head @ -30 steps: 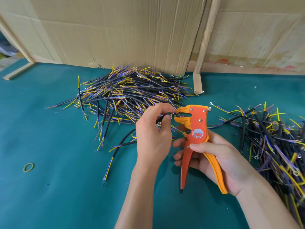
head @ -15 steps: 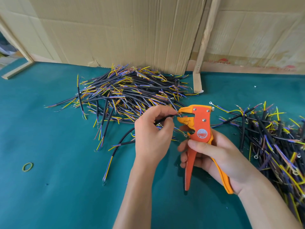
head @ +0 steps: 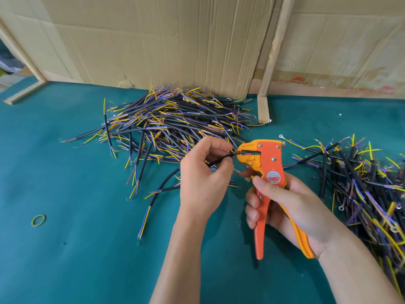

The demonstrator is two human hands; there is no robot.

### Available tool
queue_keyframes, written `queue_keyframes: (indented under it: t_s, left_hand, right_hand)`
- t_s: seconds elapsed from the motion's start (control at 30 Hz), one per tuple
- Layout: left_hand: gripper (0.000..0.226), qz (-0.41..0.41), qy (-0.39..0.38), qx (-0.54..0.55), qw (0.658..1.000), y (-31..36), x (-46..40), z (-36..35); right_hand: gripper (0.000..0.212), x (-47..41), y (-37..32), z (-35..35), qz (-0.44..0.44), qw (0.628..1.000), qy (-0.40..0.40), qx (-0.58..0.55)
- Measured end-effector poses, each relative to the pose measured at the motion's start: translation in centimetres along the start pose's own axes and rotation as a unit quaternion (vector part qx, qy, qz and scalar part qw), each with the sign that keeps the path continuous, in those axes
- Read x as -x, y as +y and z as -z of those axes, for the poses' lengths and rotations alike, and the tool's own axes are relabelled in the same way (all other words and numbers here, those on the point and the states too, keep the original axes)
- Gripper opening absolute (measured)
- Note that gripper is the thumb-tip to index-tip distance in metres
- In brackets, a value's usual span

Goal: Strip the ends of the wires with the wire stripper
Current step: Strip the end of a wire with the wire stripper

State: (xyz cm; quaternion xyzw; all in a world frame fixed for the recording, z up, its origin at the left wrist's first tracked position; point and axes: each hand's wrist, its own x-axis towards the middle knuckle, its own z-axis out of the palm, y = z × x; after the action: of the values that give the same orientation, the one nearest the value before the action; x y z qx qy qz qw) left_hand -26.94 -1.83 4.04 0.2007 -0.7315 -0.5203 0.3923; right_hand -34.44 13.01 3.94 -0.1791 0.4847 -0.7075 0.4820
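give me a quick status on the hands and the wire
Left hand pinching black wire, end fed into stripper's mouth. Right hand gripping orange wire stripper handles. Nothing blocking; wire piles behind and right.

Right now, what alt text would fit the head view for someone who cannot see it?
A left hand pinches a black wire, feeding its end into the jaws of an orange wire stripper gripped by the right hand. Behind lies a big pile of wires on a green table, with another pile at right.
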Motion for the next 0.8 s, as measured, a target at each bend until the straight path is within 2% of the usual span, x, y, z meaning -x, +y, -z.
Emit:
queue_keyframes:
  t_s: [0.33, 0.6, 0.8]
  left_hand:
    - [0.025, -0.002, -0.008, -0.001, 1.0, -0.05, 0.06, 0.02]
    - [0.023, 0.01, -0.022, -0.005, 1.0, -0.28, 0.13, 0.09]
    - [0.022, 0.001, 0.0, -0.014, 1.0, -0.18, 0.13, -0.18]
  right_hand:
    - [0.036, 0.24, -0.32, -0.29, -0.006, 1.0, 0.017, 0.0]
    - [0.031, 0.17, -0.14, -0.7, 0.018, 0.995, 0.094, 0.036]
    - [0.031, -0.01, -0.11, -0.45, 0.006, 0.997, 0.074, 0.002]
